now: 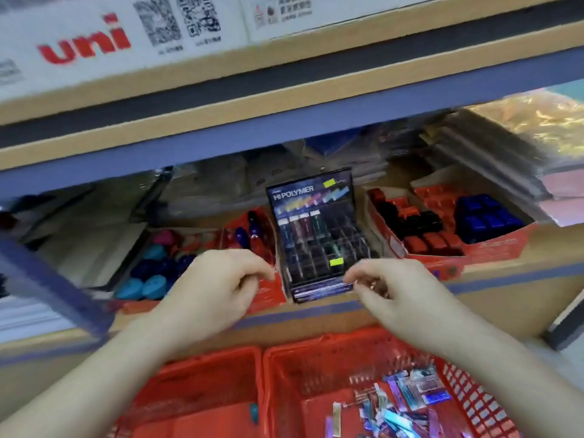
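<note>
Display stand (316,241) corner pinched by right hand (395,295); left hand (218,286) curled beside.

Two hands reach in at mid-frame, the left hand (211,289) and the right hand (395,295). One Hi-Polymer lead display (313,235) stands at centre and carries two yellow stickers (329,183). Two red baskets (202,365) fill the bottom. Two QR codes (157,22) sit upper left.
</note>
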The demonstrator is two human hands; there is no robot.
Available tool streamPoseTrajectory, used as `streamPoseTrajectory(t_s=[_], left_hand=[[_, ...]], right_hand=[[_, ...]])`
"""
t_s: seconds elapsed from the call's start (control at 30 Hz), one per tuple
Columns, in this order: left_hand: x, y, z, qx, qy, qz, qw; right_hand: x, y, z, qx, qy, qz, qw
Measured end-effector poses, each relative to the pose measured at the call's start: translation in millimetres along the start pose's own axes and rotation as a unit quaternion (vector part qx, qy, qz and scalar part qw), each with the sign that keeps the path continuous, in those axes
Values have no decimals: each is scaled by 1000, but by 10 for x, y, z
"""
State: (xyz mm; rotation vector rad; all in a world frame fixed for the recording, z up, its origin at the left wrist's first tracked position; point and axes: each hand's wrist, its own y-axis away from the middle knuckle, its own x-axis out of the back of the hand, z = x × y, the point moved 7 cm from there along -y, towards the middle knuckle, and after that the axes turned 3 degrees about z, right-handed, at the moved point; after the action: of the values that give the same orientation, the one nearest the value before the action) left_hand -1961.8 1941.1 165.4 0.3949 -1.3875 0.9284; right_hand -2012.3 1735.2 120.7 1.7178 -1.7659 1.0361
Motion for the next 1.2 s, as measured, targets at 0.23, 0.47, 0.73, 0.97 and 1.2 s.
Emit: streamPoseTrajectory(t_s=[0.23, 0.47, 0.73, 0.97, 1.2], left_hand=[[136, 1674, -1586, 152, -73, -117, 979], [-949, 3316, -2871, 281, -41, -239, 929], [-2873, 3843, -2600, 97, 14, -457, 884], [-3599, 4066, -2404, -53, -56, -547, 833], [-3636, 4076, -2485, -75, -33, -529, 845]], right_hand=[[-1825, 330, -840, 155, 123, -281, 939], [-3796, 639, -907, 88, 144, -442, 881], [-5081, 1416, -234, -140, 175, -532, 816], [-5377, 1550, -82, -139, 203, -514, 822], [-5540, 1520, 87, -207, 190, -412, 867]])
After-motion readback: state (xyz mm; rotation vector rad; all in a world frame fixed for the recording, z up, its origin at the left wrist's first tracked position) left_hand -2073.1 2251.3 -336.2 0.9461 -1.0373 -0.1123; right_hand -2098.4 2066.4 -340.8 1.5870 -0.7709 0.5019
